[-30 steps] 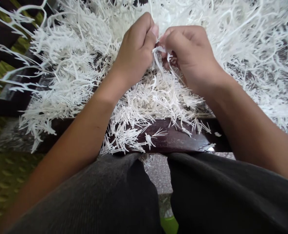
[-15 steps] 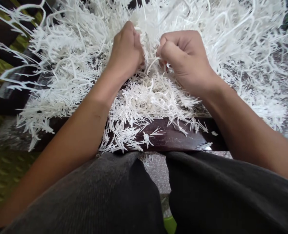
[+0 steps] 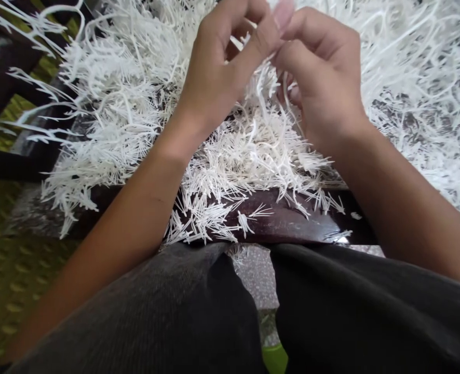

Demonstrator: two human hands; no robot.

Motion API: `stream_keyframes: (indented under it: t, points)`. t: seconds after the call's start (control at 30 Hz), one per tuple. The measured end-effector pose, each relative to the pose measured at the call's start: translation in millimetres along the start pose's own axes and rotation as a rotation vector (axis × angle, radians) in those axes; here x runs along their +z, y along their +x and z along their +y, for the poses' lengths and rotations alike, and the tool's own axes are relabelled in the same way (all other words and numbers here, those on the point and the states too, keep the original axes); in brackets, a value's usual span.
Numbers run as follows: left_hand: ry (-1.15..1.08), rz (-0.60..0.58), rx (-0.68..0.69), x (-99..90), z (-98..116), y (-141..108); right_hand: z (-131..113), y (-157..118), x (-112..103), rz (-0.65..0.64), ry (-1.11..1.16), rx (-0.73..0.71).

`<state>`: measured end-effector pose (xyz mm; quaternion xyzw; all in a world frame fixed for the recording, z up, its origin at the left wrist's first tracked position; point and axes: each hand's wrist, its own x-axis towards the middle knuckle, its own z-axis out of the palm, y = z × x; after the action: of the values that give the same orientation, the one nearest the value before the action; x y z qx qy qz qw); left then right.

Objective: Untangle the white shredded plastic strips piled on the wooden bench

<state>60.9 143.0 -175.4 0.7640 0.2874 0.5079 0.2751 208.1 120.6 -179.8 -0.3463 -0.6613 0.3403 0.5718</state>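
Observation:
A large heap of white, branching plastic-like sprigs [image 3: 117, 104] spreads over a dark surface. Above its middle, near the top edge of the view, my two hands meet with their fingertips touching or nearly so. My left hand [image 3: 230, 57] is pinched, thumb against the fingers, with a bit of white showing behind it. My right hand [image 3: 319, 72] is closed, its fingers curled around white strands that hang below it. What exactly lies between the fingertips is too small to make out. Short loose white pieces [image 3: 202, 218] lie below my hands.
A dark, glossy wooden edge [image 3: 284, 218] runs in front of my lap, with pieces scattered on it. My legs in dark trousers [image 3: 156, 311] fill the bottom. Yellow bumpy matting [image 3: 12, 270] is at the left, and something green [image 3: 274, 358] shows between my knees.
Both hands have come together and moved up and slightly right. The gap between them has closed, and my left hand has turned so its thumb shows. The view has shifted a little.

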Motion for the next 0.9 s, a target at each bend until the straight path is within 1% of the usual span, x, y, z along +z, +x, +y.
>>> stream_keyframes:
  t: [0.1, 0.2, 0.27, 0.37, 0.43, 0.53, 0.57, 0.6, 0.7, 0.8, 0.87, 0.9]
  points:
    - [0.024, -0.002, 0.054, -1.5, -4.3, 0.7, -2.7, -1.0, 1.3, 0.068, -0.093, -0.069]
    - [0.016, 0.018, 0.116, -1.8, -7.9, 2.1, -5.5, -1.2, 0.5, 0.116, -0.169, -0.051]
    - [0.049, 0.039, 0.159, -1.5, -8.3, 2.9, -6.8, -1.0, -0.6, 0.123, -0.214, -0.040]
    - [0.141, 0.060, 0.211, -2.3, -10.1, 4.4, -8.0, -0.9, -1.2, 0.116, -0.286, -0.072]
    - [0.184, 0.089, 0.282, -4.2, -14.5, 6.5, -9.8, -0.7, -0.7, 0.127, -0.319, -0.093]
    - [0.202, 0.137, 0.411, -6.7, -22.9, 10.7, -14.9, 0.2, 0.2, 0.140, -0.318, -0.039]
    - [0.195, 0.152, 0.429, -6.6, -24.5, 11.8, -16.8, 0.6, 0.3, 0.135, -0.300, -0.021]
    - [0.195, 0.166, 0.420, -5.9, -24.9, 12.2, -18.5, 0.9, 0.3, 0.124, -0.276, -0.012]
    - [0.208, 0.192, 0.328, 0.3, -18.7, 9.7, -21.0, 1.3, -0.4, 0.089, -0.188, -0.028]
    - [0.188, 0.176, 0.256, 7.8, -8.3, 4.4, -20.9, 0.5, -0.4, 0.050, -0.106, -0.052]
    - [0.137, 0.151, 0.219, 10.6, -4.1, 1.9, -20.9, -0.1, 0.0, 0.010, -0.097, -0.050]
    - [0.106, 0.113, 0.158, 11.3, -3.1, 1.3, -21.0, -0.1, 0.2, -0.006, -0.102, -0.033]
